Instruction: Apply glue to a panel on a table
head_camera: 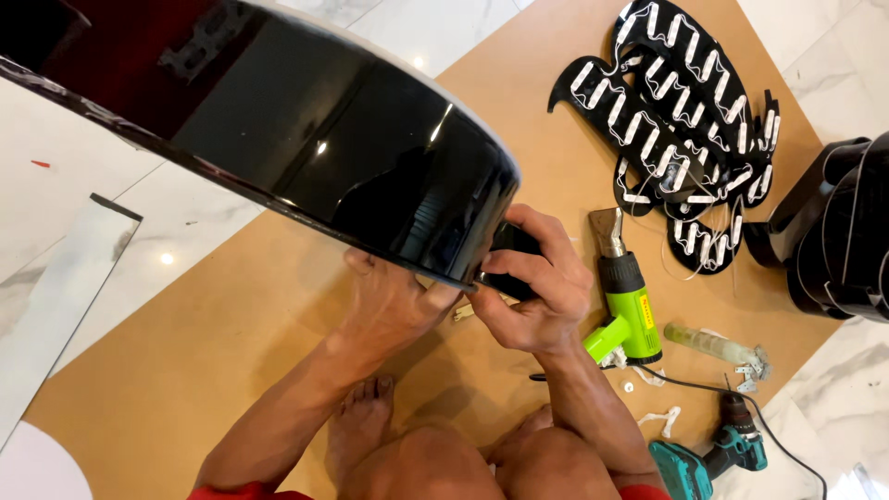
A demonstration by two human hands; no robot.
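Brown board [231, 343] below; fingers [519, 264] grip black band [370, 157].

Sign-making workshop set up on a marble-tiled floor [83, 157]: brown board sheet [231, 333] as work surface, green heat gun [628, 310] and teal cordless drill [708, 458] at right, black LED-studded letter backs [681, 111] far right.

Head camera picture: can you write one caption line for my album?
Both hands, left and right, grip a glossy black curved panel above brown board, green heat gun beside them.
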